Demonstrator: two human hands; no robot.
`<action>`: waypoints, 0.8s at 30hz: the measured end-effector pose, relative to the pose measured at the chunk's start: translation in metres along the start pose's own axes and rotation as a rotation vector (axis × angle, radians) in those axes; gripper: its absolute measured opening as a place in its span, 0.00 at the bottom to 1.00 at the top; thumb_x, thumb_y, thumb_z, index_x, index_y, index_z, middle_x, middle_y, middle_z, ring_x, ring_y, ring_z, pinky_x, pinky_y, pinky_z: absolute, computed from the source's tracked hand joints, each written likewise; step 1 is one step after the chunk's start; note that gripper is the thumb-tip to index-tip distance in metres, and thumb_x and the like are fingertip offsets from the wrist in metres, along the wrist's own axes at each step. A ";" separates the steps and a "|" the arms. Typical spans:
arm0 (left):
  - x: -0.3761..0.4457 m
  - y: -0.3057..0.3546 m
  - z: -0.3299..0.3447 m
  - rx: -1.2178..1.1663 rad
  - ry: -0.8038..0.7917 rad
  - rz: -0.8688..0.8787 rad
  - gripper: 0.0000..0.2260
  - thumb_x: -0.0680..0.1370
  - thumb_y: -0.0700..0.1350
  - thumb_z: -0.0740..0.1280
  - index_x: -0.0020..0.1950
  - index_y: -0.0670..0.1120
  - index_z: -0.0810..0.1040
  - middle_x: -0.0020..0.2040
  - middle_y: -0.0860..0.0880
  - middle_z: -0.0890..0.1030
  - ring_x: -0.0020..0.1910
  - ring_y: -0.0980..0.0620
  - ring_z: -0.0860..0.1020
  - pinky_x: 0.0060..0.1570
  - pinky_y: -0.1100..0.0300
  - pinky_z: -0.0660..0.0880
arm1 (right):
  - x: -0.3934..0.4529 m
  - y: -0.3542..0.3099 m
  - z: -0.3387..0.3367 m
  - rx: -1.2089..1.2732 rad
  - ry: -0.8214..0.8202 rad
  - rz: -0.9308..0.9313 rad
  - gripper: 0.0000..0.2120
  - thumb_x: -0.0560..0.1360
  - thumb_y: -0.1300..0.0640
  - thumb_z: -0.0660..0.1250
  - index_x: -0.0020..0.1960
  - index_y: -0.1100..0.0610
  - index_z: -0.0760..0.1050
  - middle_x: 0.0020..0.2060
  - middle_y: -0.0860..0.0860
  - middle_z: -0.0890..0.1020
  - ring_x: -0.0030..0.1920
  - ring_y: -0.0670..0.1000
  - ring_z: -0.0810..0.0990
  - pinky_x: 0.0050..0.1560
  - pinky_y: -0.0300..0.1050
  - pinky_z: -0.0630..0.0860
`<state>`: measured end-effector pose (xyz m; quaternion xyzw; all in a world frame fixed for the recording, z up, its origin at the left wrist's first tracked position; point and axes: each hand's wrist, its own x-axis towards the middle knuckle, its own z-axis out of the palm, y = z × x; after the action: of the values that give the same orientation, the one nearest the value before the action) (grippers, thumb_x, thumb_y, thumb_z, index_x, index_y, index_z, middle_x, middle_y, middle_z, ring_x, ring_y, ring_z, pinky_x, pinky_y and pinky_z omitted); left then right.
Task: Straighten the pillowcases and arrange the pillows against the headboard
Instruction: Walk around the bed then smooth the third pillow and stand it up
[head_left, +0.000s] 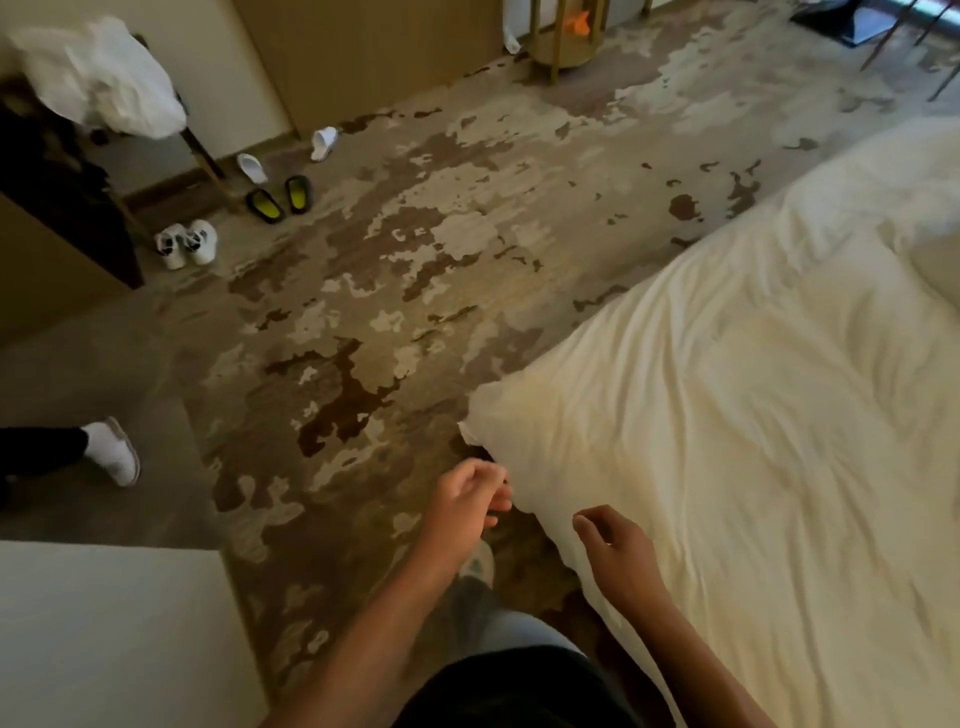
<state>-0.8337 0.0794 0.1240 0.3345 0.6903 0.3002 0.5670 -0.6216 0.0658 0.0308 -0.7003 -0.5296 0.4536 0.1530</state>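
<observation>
A bed with a wrinkled white duvet (753, 415) fills the right side of the view. Its near corner (483, 415) hangs over the carpet. My left hand (467, 499) hovers just left of that corner, fingers loosely curled, holding nothing. My right hand (618, 556) rests at the duvet's edge below the corner, fingers bent and apart, nothing gripped. A puffed white mound (872, 192), pillow or bunched duvet, lies at the far end of the bed. No headboard is in view.
Patterned brown and cream carpet (415, 234) covers the floor. White sneakers (187, 244), dark slippers (280, 197) and white slippers (291, 156) lie at the left. Another person's slippered foot (111, 452) stands at the left edge. White cloth (104, 78) drapes a dark luggage stand. A second bed's corner (104, 634) is bottom left.
</observation>
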 end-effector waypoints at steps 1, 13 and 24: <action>0.017 0.009 -0.023 0.002 0.024 -0.031 0.09 0.83 0.54 0.64 0.55 0.53 0.82 0.47 0.54 0.86 0.48 0.55 0.85 0.53 0.55 0.82 | 0.026 -0.025 0.009 0.002 -0.021 -0.009 0.04 0.83 0.45 0.64 0.50 0.38 0.77 0.46 0.35 0.82 0.48 0.38 0.81 0.42 0.31 0.71; 0.263 0.106 -0.205 -0.006 0.102 -0.127 0.08 0.83 0.49 0.65 0.53 0.48 0.83 0.46 0.49 0.87 0.48 0.52 0.85 0.49 0.55 0.82 | 0.297 -0.293 0.042 0.098 0.022 -0.181 0.06 0.82 0.46 0.65 0.54 0.43 0.80 0.44 0.36 0.84 0.47 0.34 0.81 0.40 0.28 0.75; 0.531 0.338 -0.120 0.200 -0.405 0.042 0.09 0.81 0.51 0.65 0.49 0.50 0.84 0.42 0.50 0.87 0.45 0.50 0.86 0.49 0.53 0.82 | 0.421 -0.351 -0.020 0.183 0.403 0.253 0.05 0.82 0.50 0.67 0.52 0.45 0.82 0.46 0.39 0.84 0.48 0.37 0.81 0.45 0.31 0.72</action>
<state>-0.9819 0.7027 0.1039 0.4567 0.5815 0.1686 0.6518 -0.8056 0.5797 0.0867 -0.8206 -0.3533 0.3662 0.2603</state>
